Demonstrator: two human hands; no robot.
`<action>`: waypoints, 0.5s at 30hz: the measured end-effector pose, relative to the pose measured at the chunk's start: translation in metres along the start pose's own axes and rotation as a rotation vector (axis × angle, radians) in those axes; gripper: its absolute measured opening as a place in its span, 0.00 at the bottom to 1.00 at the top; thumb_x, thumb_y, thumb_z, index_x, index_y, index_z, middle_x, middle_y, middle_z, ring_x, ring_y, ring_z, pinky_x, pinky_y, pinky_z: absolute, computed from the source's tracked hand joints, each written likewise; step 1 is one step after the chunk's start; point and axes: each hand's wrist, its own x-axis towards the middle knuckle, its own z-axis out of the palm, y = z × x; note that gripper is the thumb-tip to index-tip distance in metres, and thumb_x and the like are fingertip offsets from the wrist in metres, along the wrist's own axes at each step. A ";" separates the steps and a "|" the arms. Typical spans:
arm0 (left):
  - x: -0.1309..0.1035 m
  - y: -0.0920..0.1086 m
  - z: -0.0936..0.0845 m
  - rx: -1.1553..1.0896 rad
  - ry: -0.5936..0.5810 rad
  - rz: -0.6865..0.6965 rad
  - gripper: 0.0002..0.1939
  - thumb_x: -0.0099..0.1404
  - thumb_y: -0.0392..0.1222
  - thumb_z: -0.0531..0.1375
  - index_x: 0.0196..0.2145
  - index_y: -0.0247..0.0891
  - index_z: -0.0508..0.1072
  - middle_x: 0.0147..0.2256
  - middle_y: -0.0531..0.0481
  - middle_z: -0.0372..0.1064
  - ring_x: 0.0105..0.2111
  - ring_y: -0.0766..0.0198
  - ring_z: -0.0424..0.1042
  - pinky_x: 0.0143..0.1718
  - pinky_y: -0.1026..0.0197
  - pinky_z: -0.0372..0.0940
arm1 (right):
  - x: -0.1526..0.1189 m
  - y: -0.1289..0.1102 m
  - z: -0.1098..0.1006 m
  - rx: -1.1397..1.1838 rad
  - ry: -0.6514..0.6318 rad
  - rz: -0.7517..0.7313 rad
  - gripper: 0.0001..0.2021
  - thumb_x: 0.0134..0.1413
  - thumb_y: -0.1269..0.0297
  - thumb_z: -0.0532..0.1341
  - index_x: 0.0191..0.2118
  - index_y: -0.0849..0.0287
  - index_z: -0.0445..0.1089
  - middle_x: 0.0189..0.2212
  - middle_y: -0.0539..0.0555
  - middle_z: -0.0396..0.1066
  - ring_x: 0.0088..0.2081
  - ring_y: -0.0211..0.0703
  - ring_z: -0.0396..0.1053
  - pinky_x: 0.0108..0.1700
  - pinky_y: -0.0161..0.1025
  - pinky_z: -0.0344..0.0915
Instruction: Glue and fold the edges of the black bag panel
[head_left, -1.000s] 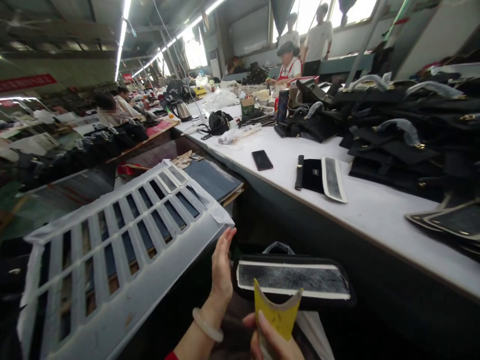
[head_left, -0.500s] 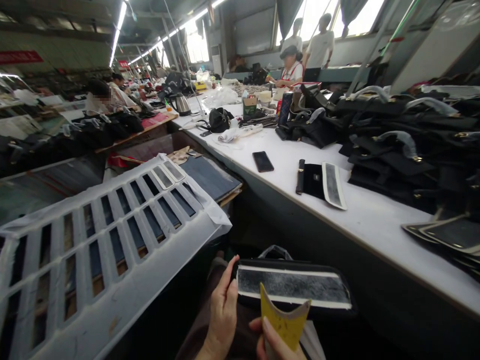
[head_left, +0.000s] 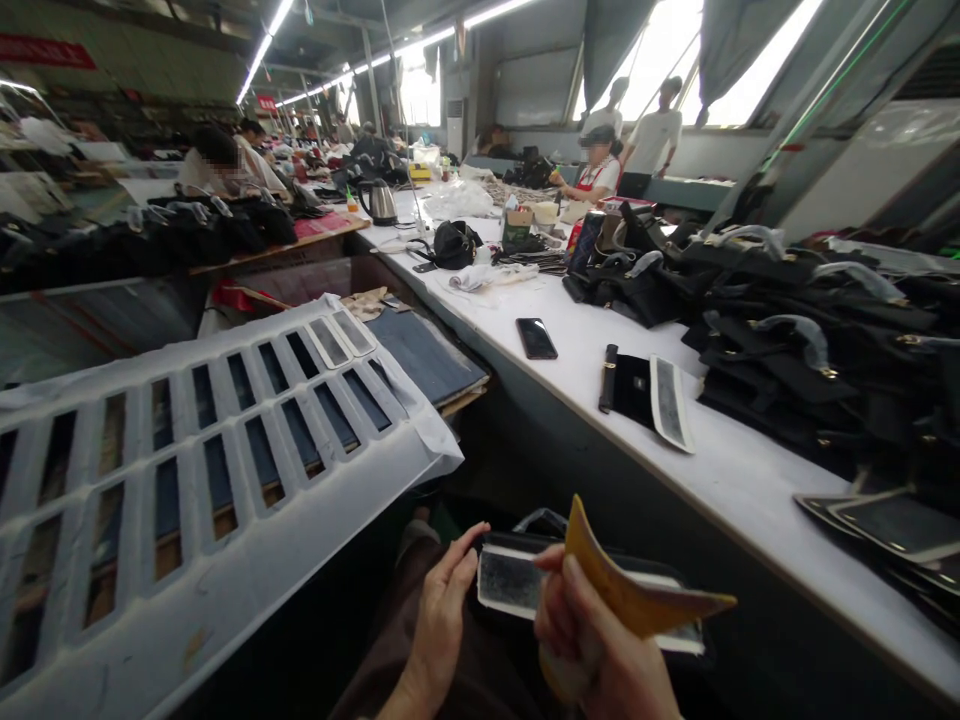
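Right hand (head_left: 592, 640), closed around a yellow curved card scraper (head_left: 637, 595), holds it tilted over a black flat panel with a grey, white-bordered strip (head_left: 510, 580) lying low in front of the person. Left hand (head_left: 442, 615), fingers loosely extended and gripping nothing, touches the panel's left end. To the left stands a white slotted rack (head_left: 225, 470); to the right, a long white worktable (head_left: 735, 470) bears a black smartphone (head_left: 536, 338) and stacked black handbags (head_left: 817, 330).

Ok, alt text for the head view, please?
The right hand holds a yellow card over a black bag panel that the left hand touches at its end. A white table alongside carries a phone and black bags.
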 end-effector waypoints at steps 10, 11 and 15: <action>0.012 -0.026 0.001 -0.003 0.052 0.079 0.23 0.67 0.54 0.55 0.53 0.41 0.75 0.43 0.45 0.78 0.47 0.50 0.74 0.54 0.49 0.67 | 0.071 -0.005 0.063 -0.073 -0.205 -0.132 0.21 0.51 0.45 0.67 0.32 0.62 0.70 0.16 0.42 0.52 0.18 0.30 0.50 0.21 0.31 0.48; 0.012 -0.028 0.002 -0.021 0.055 0.079 0.23 0.67 0.54 0.56 0.52 0.40 0.76 0.43 0.45 0.78 0.48 0.49 0.74 0.54 0.49 0.67 | 0.073 0.001 0.064 -0.086 -0.205 -0.127 0.22 0.51 0.44 0.67 0.32 0.62 0.70 0.16 0.42 0.52 0.18 0.30 0.50 0.21 0.31 0.48; 0.015 -0.031 0.002 -0.086 0.054 0.064 0.23 0.65 0.54 0.58 0.51 0.39 0.77 0.46 0.43 0.77 0.50 0.48 0.72 0.54 0.51 0.67 | 0.077 0.017 0.062 -0.159 -0.203 -0.116 0.22 0.52 0.43 0.66 0.32 0.61 0.69 0.16 0.42 0.52 0.18 0.29 0.48 0.21 0.31 0.46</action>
